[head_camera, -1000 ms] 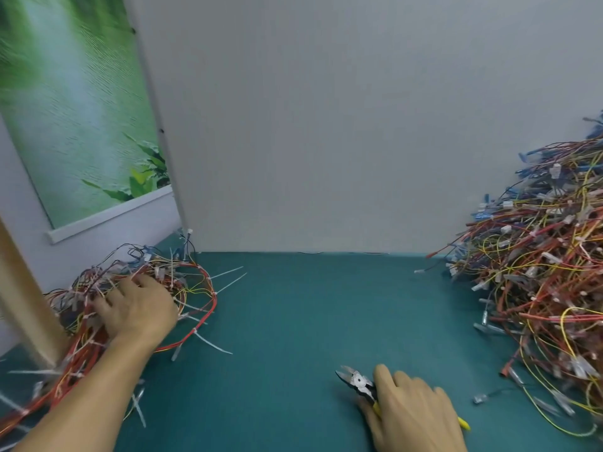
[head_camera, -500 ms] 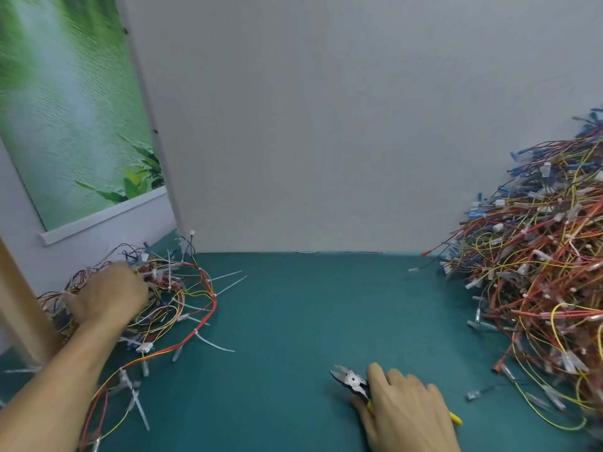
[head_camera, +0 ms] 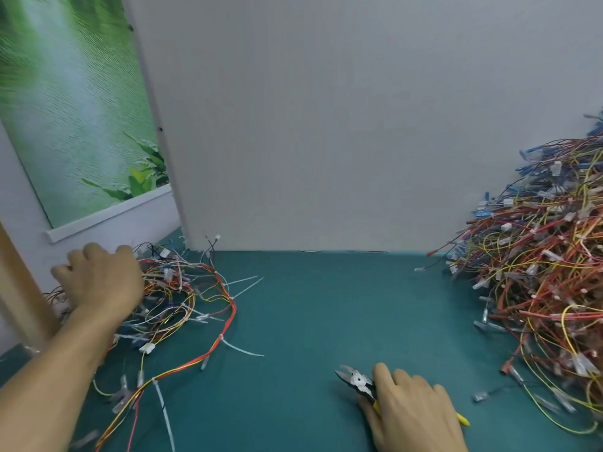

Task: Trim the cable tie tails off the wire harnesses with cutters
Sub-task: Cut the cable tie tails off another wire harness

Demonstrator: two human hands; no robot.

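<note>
A tangle of red, yellow and white wire harnesses (head_camera: 182,305) lies at the left of the green table (head_camera: 310,314), with long white cable tie tails (head_camera: 243,349) sticking out. My left hand (head_camera: 99,282) lies on top of this pile at its far left, fingers curled into the wires; whether it grips one is unclear. My right hand (head_camera: 414,415) rests near the front edge, closed over the yellow handles of the cutters (head_camera: 357,383). Their jaws point left and are slightly apart.
A big heap of red, yellow and blue harnesses (head_camera: 538,288) fills the right side. A grey partition wall (head_camera: 326,125) closes the back. A wooden post (head_camera: 19,288) stands at the far left under a green poster (head_camera: 65,109).
My left hand has moved left and farther back across the left pile, which has spread out toward the front. The right hand and cutters have barely shifted.
</note>
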